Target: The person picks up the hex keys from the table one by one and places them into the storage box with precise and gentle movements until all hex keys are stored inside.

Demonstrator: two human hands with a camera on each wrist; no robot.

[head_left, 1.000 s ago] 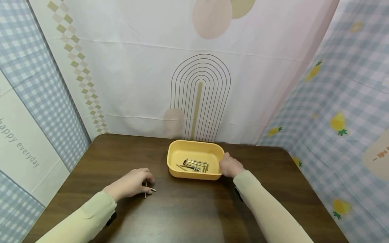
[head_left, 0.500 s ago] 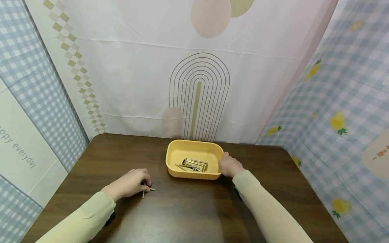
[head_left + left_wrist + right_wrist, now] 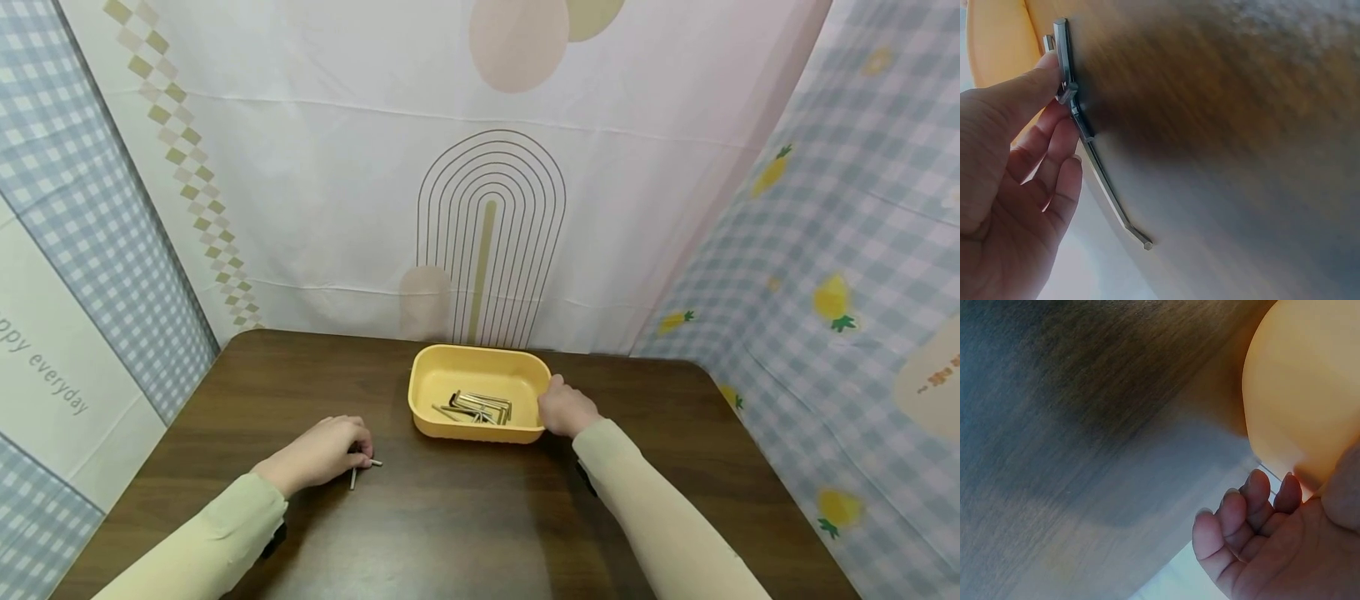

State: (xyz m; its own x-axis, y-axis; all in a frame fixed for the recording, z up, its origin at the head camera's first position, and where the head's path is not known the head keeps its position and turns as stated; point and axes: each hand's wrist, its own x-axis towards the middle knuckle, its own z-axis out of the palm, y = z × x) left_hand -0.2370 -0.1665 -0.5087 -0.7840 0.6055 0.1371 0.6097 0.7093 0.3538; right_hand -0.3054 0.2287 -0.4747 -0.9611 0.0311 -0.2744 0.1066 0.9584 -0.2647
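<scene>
In the left wrist view, my left hand (image 3: 1013,156) pinches metal hex keys (image 3: 1108,184) between thumb and fingertips, close over the table. Two of their ends poke out past the fingers in the head view; the rest is covered by the left hand (image 3: 322,452). At the right end of a yellow plastic basket (image 3: 480,431), my right hand (image 3: 567,408) grips the rim, thumb on the inner side. The right wrist view has its curled fingers (image 3: 1232,512) against the basket's outer wall (image 3: 1304,381). Several L-shaped hex keys (image 3: 491,405) lie jumbled inside the basket.
Basket and hands are on a dark brown wooden table (image 3: 450,517) with rounded back corners. A white patterned cloth (image 3: 337,208) hangs right behind its back edge. Checked blue cloths (image 3: 787,333) close off both sides.
The left thumb and fingers have closed together on the hex keys, and the protruding ends have turned slightly. My right hand and the basket have stayed put; the head view shifted a little.
</scene>
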